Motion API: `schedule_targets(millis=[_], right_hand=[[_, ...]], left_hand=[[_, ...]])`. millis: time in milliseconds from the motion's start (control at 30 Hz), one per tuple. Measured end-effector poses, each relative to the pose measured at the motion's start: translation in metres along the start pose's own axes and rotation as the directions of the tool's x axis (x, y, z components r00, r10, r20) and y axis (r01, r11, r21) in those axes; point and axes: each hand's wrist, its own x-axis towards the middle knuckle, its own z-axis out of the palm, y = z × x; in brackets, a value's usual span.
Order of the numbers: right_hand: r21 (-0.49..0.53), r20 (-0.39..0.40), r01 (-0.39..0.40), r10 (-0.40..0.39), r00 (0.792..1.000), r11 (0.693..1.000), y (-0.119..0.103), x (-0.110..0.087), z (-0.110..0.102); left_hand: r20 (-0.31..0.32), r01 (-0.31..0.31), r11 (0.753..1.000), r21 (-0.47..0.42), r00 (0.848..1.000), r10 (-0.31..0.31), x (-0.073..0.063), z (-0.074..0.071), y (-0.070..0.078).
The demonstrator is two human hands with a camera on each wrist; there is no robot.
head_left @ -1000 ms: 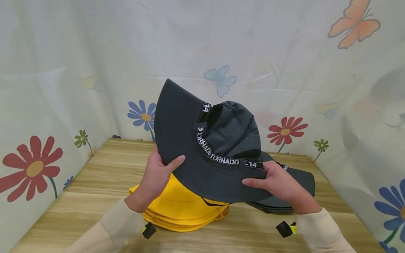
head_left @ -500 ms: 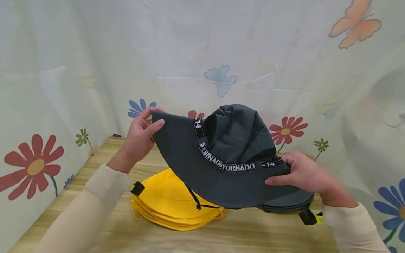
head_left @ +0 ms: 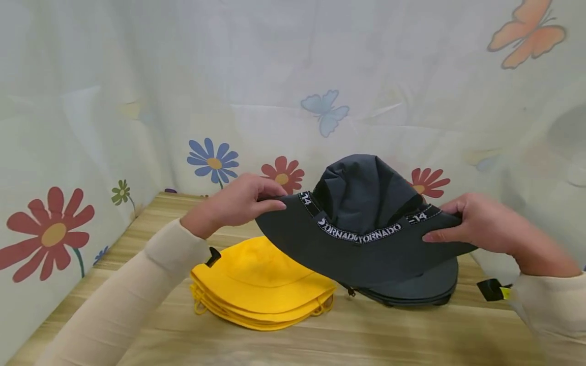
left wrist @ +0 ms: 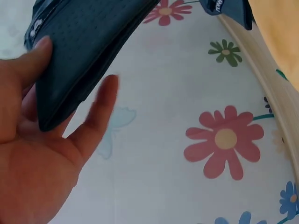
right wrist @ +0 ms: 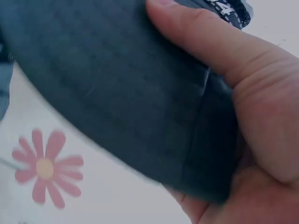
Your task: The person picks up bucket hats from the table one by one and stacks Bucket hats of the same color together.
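Note:
A dark grey bucket hat (head_left: pixel 366 254) with a black band lettered TORNADO is held up by its brim in both hands, crown upward. My left hand (head_left: pixel 240 203) pinches the brim's left end between thumb and fingers; in the left wrist view the brim (left wrist: pixel 88 56) lies between thumb and fingers. At the right end my right hand (head_left: pixel 485 223) grips the brim, its thumb on the face of the cloth, as the right wrist view of the hat (right wrist: pixel 121 93) shows too. Behind and below it, partly hidden, lies a stack of dark grey hats (head_left: pixel 426 287).
A stack of yellow bucket hats (head_left: pixel 265 284) with cords lies left of the grey stack on the wood-grain table (head_left: pixel 366 340). A pale curtain (head_left: pixel 256 61) printed with flowers and butterflies surrounds the table at the back and sides.
The held hat has moved right, from over the yellow stack to over the grey one, and has levelled out. My left hand has shifted up along the brim to its left end.

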Motion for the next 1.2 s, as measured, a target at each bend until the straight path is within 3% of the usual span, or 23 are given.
schedule_targets(millis=[167,300,500,600,700,800,933,1033,1067,1100,1167,1200], right_hand=[[-0.012,-0.109,0.017,-0.018,0.994,1.0,0.023,-0.001,-0.013],[-0.043,-0.21,-0.065,0.055,0.976,0.997,0.04,-0.003,-0.022],[0.042,-0.389,-0.185,0.187,0.902,0.982,0.063,-0.005,-0.025],[0.145,-0.448,-0.198,0.243,0.86,0.969,0.074,-0.008,-0.022],[0.228,-0.453,-0.226,0.309,0.837,0.947,0.088,-0.009,-0.015],[0.266,-0.406,-0.261,0.353,0.843,0.928,0.105,-0.01,-0.004],[0.291,-0.347,-0.269,0.363,0.865,0.918,0.125,-0.014,0.015],[0.337,-0.35,-0.225,0.343,0.871,0.914,0.134,-0.016,0.028],[0.405,-0.343,-0.19,0.341,0.875,0.894,0.136,-0.016,0.032],[0.5,-0.335,-0.14,0.34,0.879,0.854,0.138,-0.016,0.035],[0.662,-0.315,-0.055,0.344,0.884,0.748,0.141,-0.015,0.04],[0.744,-0.301,-0.012,0.351,0.886,0.669,0.142,-0.014,0.042]], left_hand=[[-0.074,-0.011,0.999,0.032,0.997,0.013,0.014,0.014,0.001],[-0.073,-0.04,0.999,0.016,0.996,0.041,0.028,0.021,0.002],[-0.106,-0.078,0.996,0.037,0.991,0.082,0.045,0.038,0.004],[-0.147,-0.143,0.985,0.093,0.977,0.156,0.054,0.051,0.001],[-0.174,-0.201,0.972,0.125,0.96,0.221,0.06,0.066,-0.007],[-0.172,-0.187,0.978,0.097,0.964,0.201,0.063,0.083,-0.016],[-0.146,-0.087,0.996,0.013,0.985,0.088,0.062,0.103,-0.026],[-0.146,-0.019,0.998,-0.064,0.989,0.009,0.06,0.115,-0.031],[-0.148,0.004,0.995,-0.101,0.989,-0.019,0.06,0.119,-0.032],[-0.152,0.025,0.991,-0.133,0.987,-0.045,0.059,0.122,-0.033],[-0.147,0.067,0.972,-0.223,0.984,-0.102,0.059,0.127,-0.035],[-0.139,0.092,0.958,-0.273,0.981,-0.133,0.059,0.13,-0.036]])
